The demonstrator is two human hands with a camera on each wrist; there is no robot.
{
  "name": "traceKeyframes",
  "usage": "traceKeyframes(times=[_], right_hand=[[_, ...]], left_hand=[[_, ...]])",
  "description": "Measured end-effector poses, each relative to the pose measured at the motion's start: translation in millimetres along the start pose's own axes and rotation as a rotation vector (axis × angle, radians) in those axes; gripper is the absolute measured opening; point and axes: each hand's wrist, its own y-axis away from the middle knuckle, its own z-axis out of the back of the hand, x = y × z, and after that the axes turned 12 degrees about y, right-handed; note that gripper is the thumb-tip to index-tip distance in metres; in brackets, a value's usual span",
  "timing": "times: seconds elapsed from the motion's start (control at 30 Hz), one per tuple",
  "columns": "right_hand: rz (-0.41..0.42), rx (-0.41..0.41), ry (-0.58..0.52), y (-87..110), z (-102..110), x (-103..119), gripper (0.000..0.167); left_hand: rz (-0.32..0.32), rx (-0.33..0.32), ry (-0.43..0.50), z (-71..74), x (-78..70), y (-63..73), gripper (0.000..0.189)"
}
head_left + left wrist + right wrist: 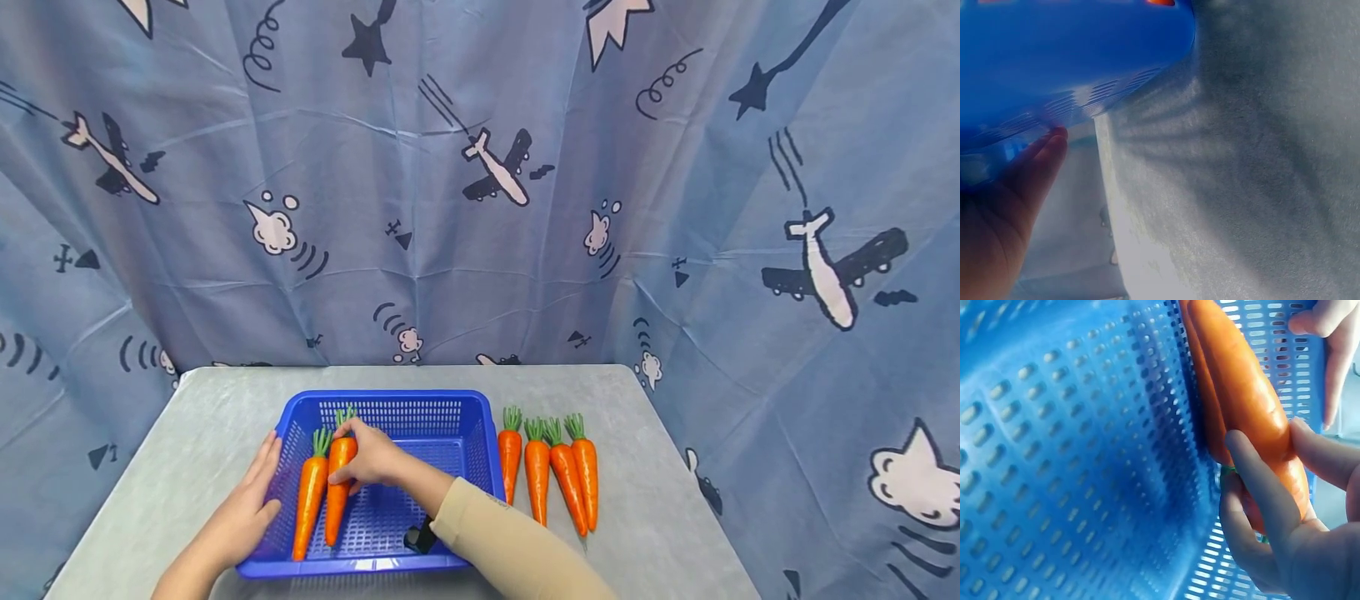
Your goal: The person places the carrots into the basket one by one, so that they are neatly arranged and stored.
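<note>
A blue plastic basket (pixel 420 565) with slotted walls stands on the table. Inside it, along the left side, lies one carrot (pixel 310 496) with a green top. Just right of that, my right hand (pixel 372 454) grips a second carrot (pixel 335 512) by its thick upper part. The right wrist view shows the fingers and thumb curled round this held carrot (pixel 1254 394), with the other carrot partly behind it. My left hand (pixel 243 508) rests against the outside of the basket's left wall, fingers straight. In the left wrist view that hand (pixel 1004 219) touches the blue wall.
Several carrots (pixel 537 467) lie side by side on the table right of the basket, green tops pointing away. The grey table (pixel 660 533) backs onto a blue patterned curtain (pixel 420 250). A small black device (pixel 420 537) sits at my right wrist.
</note>
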Motion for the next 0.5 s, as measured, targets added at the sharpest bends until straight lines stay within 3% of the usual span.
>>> traceKeyframes(times=[0.37, 0.5], right_hand=[[-0.078, 0.174, -0.076, -8.8, -7, -14, 0.06], [-0.066, 0.17, -0.001, -9.9, -6, -14, 0.06]], left_hand=[[0.023, 0.015, -0.001, 0.4, -0.4, -2.4, 0.084], [0.018, 0.01, -0.003, 0.4, 0.1, -1.5, 0.084]])
